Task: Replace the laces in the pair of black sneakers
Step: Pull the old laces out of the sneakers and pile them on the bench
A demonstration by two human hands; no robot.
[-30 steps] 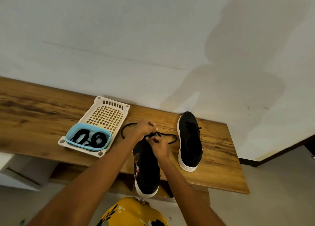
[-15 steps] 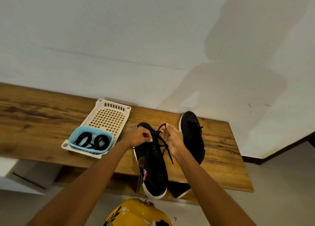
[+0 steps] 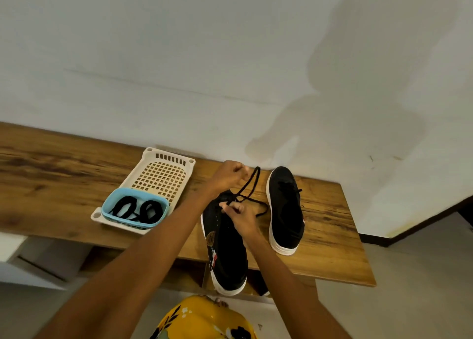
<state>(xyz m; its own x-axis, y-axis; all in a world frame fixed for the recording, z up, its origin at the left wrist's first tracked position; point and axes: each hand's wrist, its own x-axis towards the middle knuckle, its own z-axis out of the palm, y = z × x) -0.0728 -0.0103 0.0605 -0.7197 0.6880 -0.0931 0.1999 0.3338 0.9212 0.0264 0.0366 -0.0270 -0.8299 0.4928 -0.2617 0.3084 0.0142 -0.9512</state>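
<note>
A black sneaker with a white sole [image 3: 225, 251] lies toe-away on the wooden table [image 3: 51, 185], its heel hanging over the front edge. My left hand [image 3: 227, 176] is raised above its toe and pinches a loop of the black lace [image 3: 252, 183]. My right hand [image 3: 240, 217] pinches the lace low, at the eyelets. A loose lace end trails right across the table. The second black sneaker [image 3: 286, 210] stands to the right, laced.
A cream perforated tray [image 3: 163, 177] sits left of the shoes. In its near end is a light blue bowl [image 3: 110, 205] holding coiled black laces [image 3: 138, 209]. A white wall runs behind the table. The table ends just right of the second sneaker.
My left hand rose away from the shoe, drawing a lace loop up. My right hand dropped onto the eyelets. The view shifted slightly.
</note>
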